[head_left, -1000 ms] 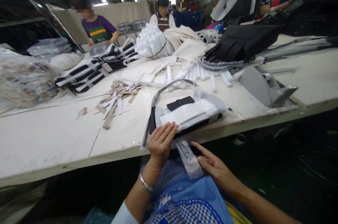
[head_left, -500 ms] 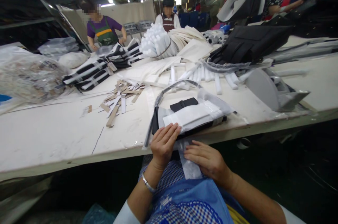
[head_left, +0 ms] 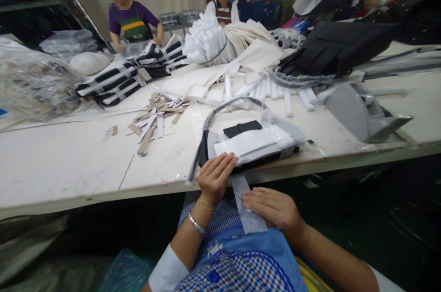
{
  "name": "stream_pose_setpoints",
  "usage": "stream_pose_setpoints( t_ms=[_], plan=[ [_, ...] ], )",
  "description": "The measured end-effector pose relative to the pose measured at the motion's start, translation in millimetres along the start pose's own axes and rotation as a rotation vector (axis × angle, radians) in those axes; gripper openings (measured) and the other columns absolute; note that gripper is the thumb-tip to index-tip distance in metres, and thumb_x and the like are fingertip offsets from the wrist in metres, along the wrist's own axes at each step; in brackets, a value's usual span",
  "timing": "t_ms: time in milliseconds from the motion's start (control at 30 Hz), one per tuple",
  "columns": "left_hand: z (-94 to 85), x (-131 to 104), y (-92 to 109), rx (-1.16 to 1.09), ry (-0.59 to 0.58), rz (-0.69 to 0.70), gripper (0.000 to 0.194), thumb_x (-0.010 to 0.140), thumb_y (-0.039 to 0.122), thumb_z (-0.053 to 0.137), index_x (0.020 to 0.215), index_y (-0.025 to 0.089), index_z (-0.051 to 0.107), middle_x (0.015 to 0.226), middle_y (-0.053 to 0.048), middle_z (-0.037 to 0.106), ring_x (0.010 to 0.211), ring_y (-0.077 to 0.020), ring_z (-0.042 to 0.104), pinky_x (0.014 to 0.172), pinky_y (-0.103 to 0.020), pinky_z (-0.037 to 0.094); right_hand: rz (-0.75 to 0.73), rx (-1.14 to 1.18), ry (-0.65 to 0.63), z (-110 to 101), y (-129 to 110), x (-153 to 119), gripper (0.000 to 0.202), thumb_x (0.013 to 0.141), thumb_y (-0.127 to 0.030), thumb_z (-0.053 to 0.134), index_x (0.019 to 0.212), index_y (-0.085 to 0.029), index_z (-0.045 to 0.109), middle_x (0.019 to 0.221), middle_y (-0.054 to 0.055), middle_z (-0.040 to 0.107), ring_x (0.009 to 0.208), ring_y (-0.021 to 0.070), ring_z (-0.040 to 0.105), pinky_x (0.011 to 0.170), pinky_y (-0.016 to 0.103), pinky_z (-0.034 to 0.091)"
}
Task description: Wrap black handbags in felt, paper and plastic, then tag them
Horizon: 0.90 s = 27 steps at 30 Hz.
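A black bag (head_left: 203, 149) with a looped handle wrapped in grey plastic lies at the table's front edge. White padding (head_left: 248, 145) covers its near face, and a black strap piece (head_left: 242, 129) rests above that. My left hand (head_left: 215, 179), with a bracelet on the wrist, lies flat with extended fingers against the bag's lower left front. A translucent plastic strip (head_left: 246, 209) hangs below the table edge over my lap. My right hand (head_left: 272, 209) rests on this strip, fingers stretched out.
Paper strips (head_left: 151, 122) lie scattered left of the bag. Behind are a bundle of white foam tubes (head_left: 206, 42), wrapped black items (head_left: 117, 83) and a large black bag (head_left: 337, 46). A grey curved piece (head_left: 351, 113) stands right. Two people work across the table; another is at right.
The view has shifted slightly, raising the table scene in the picture. The plastic strip under my right hand looks straighter and flatter. My left hand has stayed against the bag.
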<state>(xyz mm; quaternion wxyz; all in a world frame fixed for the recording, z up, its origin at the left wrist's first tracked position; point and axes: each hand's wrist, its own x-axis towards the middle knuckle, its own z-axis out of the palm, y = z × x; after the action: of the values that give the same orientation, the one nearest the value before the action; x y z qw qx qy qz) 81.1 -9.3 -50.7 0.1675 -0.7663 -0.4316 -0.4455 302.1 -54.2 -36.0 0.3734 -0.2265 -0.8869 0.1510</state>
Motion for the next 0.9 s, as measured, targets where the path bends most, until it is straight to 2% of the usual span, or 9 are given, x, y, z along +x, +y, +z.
stream_pose_setpoints(
  t_ms=[200, 300, 400, 500, 667, 800, 900],
  plan=[
    [-5.6, 2, 1, -0.009, -0.028, 0.012, 0.04, 0.095, 0.009, 0.056, 0.132, 0.025, 0.06, 0.125, -0.005, 0.07, 0.12, -0.02, 0.063, 0.097, -0.036, 0.05, -0.115, -0.13, -0.05, -31, 10, 56, 0.035, 0.096, -0.012, 0.044, 0.119, -0.022, 0.069, 0.112, 0.007, 0.074, 0.104, 0.0175, 0.069, 0.097, 0.036, 0.053],
    [-10.2, 3, 3, -0.016, -0.053, -0.007, 0.035, 0.095, 0.012, 0.056, 0.129, 0.022, 0.061, 0.124, -0.008, 0.069, 0.118, -0.0216, 0.063, 0.098, -0.038, 0.05, -0.086, -0.148, -0.05, -37, 18, 85, 0.035, 0.096, -0.014, 0.043, 0.115, -0.023, 0.071, 0.109, 0.006, 0.075, 0.101, 0.0184, 0.069, 0.093, 0.035, 0.052],
    [-13.2, 4, 6, -0.028, -0.026, -0.052, 0.022, 0.095, 0.015, 0.056, 0.112, 0.019, 0.069, 0.114, -0.011, 0.071, 0.109, -0.023, 0.066, 0.095, -0.04, 0.053, -0.021, -0.158, -0.073, -35, 28, 106, 0.035, 0.095, -0.014, 0.043, 0.113, -0.022, 0.072, 0.104, 0.006, 0.074, 0.096, 0.0202, 0.066, 0.086, 0.035, 0.052],
    [-15.5, 7, 7, -0.049, -0.001, -0.077, 0.017, 0.094, 0.011, 0.056, 0.101, 0.017, 0.07, 0.109, -0.011, 0.072, 0.105, -0.0228, 0.066, 0.093, -0.039, 0.055, 0.059, -0.154, -0.07, -30, 38, 119, 0.034, 0.093, -0.012, 0.044, 0.105, -0.022, 0.075, 0.097, 0.006, 0.072, 0.09, 0.0204, 0.062, 0.08, 0.034, 0.051],
    [-19.0, 8, 5, -0.102, 0.036, -0.091, 0.021, 0.094, 0.01, 0.056, 0.111, 0.015, 0.067, 0.106, -0.011, 0.073, 0.104, -0.0211, 0.068, 0.093, -0.035, 0.056, 0.289, -0.118, -0.118, -21, 48, 128, 0.029, 0.089, -0.011, 0.05, 0.092, -0.022, 0.077, 0.088, 0.005, 0.071, 0.085, 0.0178, 0.064, 0.077, 0.028, 0.05],
    [-19.0, 6, 3, -0.138, 0.02, -0.136, 0.023, 0.093, 0.009, 0.056, 0.114, 0.015, 0.066, 0.109, -0.011, 0.073, 0.105, -0.0209, 0.068, 0.095, -0.035, 0.056, 0.455, -0.154, -0.157, -20, 52, 135, 0.014, 0.09, -0.028, 0.065, 0.082, -0.023, 0.077, 0.084, 0.002, 0.071, 0.08, 0.0168, 0.065, 0.074, 0.027, 0.046],
    [-18.0, 6, 2, -0.133, 0.021, -0.162, 0.024, 0.095, 0.012, 0.054, 0.116, 0.015, 0.065, 0.107, -0.011, 0.073, 0.102, -0.02, 0.068, 0.092, -0.034, 0.057, 0.508, -0.174, -0.223, -22, 55, 142, 0.011, 0.087, -0.032, 0.071, 0.08, -0.024, 0.075, 0.082, -0.001, 0.07, 0.079, 0.0158, 0.064, 0.071, 0.026, 0.042]
  ],
)
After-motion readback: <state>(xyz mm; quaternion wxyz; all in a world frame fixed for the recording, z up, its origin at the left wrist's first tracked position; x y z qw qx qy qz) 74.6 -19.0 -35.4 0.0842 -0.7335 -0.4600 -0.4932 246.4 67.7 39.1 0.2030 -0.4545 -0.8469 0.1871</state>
